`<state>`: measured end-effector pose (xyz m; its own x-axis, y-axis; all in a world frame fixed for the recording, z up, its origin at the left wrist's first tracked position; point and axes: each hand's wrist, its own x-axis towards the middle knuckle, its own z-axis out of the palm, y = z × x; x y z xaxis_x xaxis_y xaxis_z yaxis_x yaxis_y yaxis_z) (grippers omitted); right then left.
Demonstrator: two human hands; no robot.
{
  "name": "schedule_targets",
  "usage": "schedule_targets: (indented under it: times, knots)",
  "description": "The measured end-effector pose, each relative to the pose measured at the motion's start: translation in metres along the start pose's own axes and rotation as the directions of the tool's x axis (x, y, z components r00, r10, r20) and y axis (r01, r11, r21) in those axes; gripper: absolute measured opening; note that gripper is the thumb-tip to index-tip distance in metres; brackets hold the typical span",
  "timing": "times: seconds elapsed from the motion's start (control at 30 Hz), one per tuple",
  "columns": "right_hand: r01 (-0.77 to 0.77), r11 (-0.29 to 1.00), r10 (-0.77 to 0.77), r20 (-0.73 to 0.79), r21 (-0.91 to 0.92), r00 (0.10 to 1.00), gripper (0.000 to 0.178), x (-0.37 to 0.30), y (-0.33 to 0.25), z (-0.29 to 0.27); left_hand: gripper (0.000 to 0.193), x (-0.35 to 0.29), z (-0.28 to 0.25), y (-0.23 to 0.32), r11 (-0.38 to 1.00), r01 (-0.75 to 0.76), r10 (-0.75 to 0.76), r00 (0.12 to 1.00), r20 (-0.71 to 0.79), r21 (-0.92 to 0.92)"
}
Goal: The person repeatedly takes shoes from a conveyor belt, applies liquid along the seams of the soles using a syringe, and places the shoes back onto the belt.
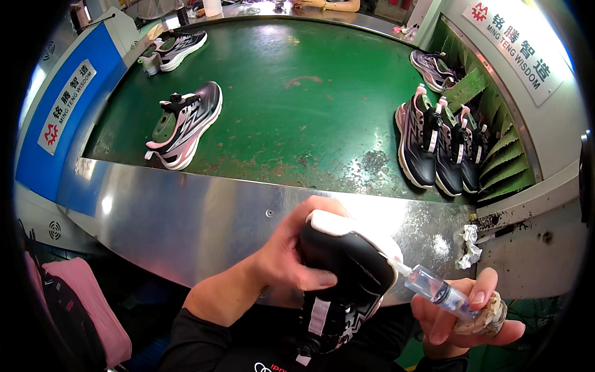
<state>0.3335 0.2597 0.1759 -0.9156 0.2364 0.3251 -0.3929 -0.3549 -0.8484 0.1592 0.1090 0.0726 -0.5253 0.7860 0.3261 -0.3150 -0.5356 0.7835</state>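
Observation:
My left hand (286, 254) is wrapped round a black sneaker (347, 263) with a white sole, its toe up and its pale pull tab hanging low. The shoe is held above my lap, at the near edge of the metal ledge. In my right hand (440, 322) is a clear plastic syringe (425, 284), its barrel lying between the fingers. A pale, crusted lump (486, 317) surrounds its rear end in my palm. The narrow white nozzle (400, 267) points left and meets the shoe where upper and sole join. Whether anything flows from it I cannot tell.
Beyond the metal ledge (186, 201) lies a green conveyor belt (273, 118). One sneaker (189, 124) rests at its left, another pair (180, 48) farther back. Several sneakers (418, 142) stand by green flaps (505, 164) at right. Crumpled white paper (469, 247) is nearby. Another person's arm (334, 5) shows far off.

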Motion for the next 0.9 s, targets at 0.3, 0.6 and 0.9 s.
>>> schedule_targets:
  times: [0.3,0.6,0.9]
  knots:
    - [-0.053,0.997,0.056,0.042,-0.063,0.998,0.057,0.003,0.0,0.001,0.07,0.001,0.002,0.004,0.983,-0.095,0.076,0.989,0.125,0.156]
    - [-0.078,0.993,0.084,0.06,-0.087,0.995,0.057,0.006,-0.001,0.002,0.069,-0.002,0.001,0.007,0.986,-0.104,0.086,0.987,0.132,0.131]
    - [-0.092,0.995,0.093,0.06,-0.027,0.994,0.057,0.001,0.002,-0.01,0.07,0.0,-0.004,0.003,0.979,-0.113,0.09,0.987,0.136,0.171]
